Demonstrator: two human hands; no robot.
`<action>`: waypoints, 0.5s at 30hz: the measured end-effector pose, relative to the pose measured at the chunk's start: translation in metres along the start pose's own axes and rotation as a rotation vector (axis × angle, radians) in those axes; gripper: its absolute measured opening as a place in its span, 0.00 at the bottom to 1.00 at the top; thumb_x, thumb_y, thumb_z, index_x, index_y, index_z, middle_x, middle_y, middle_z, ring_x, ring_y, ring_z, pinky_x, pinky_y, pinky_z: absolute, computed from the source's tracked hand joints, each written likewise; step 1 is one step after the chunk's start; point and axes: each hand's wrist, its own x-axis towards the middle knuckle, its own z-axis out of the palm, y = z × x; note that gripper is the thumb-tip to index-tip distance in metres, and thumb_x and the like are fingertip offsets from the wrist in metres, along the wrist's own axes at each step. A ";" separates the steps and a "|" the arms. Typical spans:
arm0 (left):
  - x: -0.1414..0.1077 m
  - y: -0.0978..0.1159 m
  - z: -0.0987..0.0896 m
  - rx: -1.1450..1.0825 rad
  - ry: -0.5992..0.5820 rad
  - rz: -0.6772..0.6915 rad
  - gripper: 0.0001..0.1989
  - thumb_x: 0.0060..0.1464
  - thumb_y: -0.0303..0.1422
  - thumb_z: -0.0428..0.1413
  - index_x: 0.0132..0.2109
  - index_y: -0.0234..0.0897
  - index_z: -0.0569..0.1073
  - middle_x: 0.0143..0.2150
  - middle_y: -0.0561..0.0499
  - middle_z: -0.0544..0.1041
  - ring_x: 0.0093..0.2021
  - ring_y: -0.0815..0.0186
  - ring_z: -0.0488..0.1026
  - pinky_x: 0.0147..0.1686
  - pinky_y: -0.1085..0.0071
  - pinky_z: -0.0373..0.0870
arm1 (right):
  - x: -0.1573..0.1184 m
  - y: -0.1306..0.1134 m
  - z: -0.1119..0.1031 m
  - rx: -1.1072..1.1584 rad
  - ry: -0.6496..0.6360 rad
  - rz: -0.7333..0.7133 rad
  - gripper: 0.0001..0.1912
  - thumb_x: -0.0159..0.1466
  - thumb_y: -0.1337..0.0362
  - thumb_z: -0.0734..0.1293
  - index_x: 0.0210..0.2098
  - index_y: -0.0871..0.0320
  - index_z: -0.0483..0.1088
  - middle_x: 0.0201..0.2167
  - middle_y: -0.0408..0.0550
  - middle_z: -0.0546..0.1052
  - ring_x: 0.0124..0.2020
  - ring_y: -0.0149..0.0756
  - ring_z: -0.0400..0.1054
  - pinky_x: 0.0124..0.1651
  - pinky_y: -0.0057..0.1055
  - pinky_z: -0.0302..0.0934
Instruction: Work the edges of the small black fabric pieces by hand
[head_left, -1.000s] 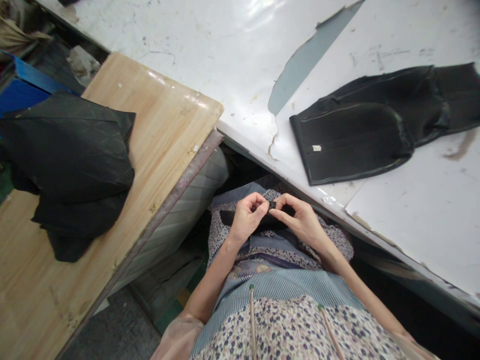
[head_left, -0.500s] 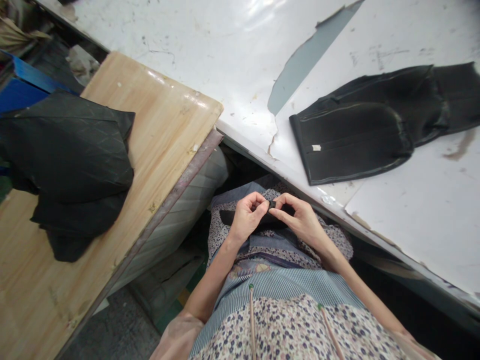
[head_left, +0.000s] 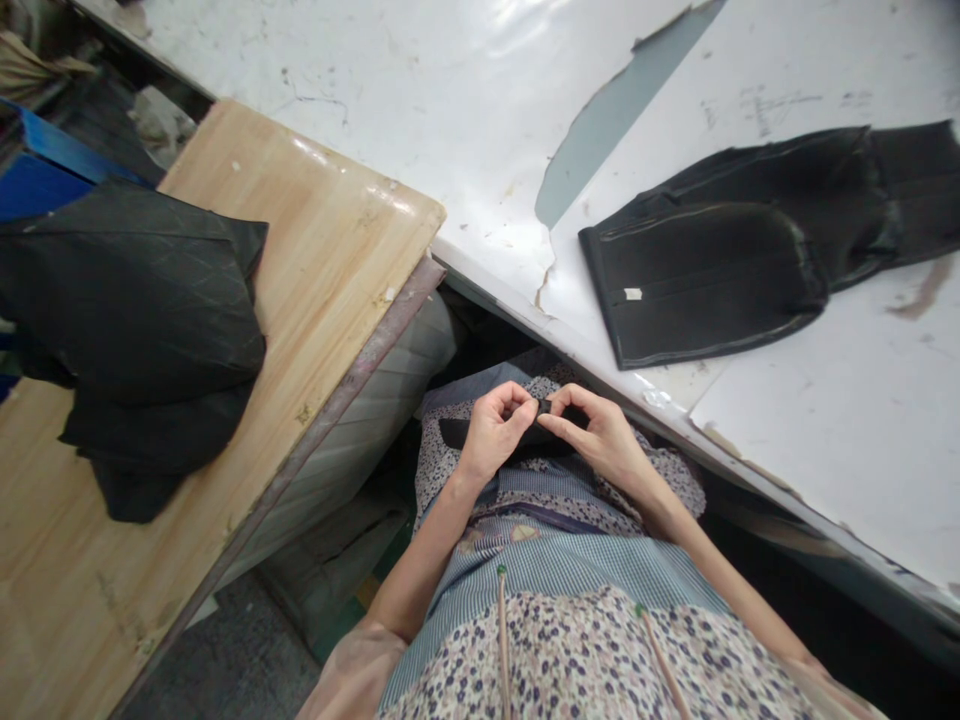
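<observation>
Pinching black cloth [head_left: 538, 442] just below the frame's centre, the left hand [head_left: 491, 430] and right hand [head_left: 601, 436] are clamped on a small bunched part, probably the best hold, as it looks light and soft.

Had white table [head_left: 420, 110] across top and right, torn open at grey-blue patch [head_left: 600, 130]. Had wood-grain table [head_left: 322, 220] angled at left, near blue box [head_left: 45, 185]. Showed grey floor [head_left: 232, 640] at lower left. Caught bright glare on both tables.
</observation>
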 end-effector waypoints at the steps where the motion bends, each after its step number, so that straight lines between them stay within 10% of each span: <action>1: 0.000 0.000 0.000 -0.001 0.000 -0.001 0.12 0.57 0.38 0.57 0.29 0.36 0.69 0.24 0.57 0.67 0.24 0.72 0.60 0.26 0.75 0.57 | 0.000 0.000 0.000 0.000 0.001 0.002 0.12 0.66 0.58 0.69 0.30 0.55 0.66 0.31 0.44 0.73 0.36 0.38 0.67 0.42 0.33 0.61; 15: 0.000 0.000 0.001 0.000 0.002 0.004 0.11 0.57 0.36 0.57 0.29 0.36 0.69 0.25 0.57 0.67 0.25 0.72 0.60 0.26 0.76 0.58 | 0.001 -0.001 0.000 0.006 0.006 0.019 0.10 0.65 0.61 0.69 0.30 0.55 0.66 0.31 0.43 0.72 0.35 0.37 0.66 0.41 0.33 0.60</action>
